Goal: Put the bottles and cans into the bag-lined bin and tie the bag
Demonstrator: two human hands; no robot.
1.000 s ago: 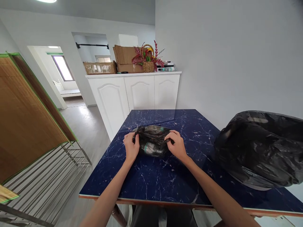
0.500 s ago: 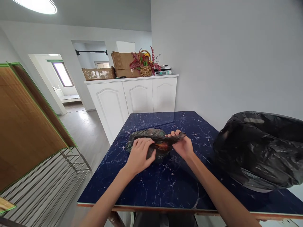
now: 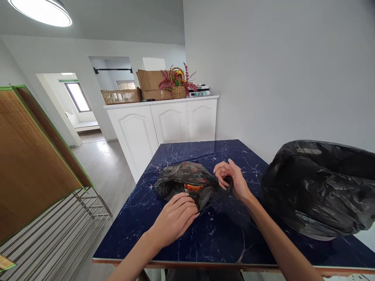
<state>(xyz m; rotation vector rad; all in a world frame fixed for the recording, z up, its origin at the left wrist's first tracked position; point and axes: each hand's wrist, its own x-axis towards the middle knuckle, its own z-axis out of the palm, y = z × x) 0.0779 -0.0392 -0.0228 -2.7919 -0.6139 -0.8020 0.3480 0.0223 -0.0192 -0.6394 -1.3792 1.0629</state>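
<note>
Blue table [image 3: 129, 230], white cabinet [image 3: 172, 119] behind. Black bag [image 3: 199, 170] mid-table: thin, crumpled, sth orange [image 3: 193, 187] in a gap. Hands apart: L hand [image 3: 177, 216] on its near edge, pinch unclear; R hand [image 3: 230, 179] curled on its gathered end. Prob. opening-up step; next needs a gentle pull.
</note>
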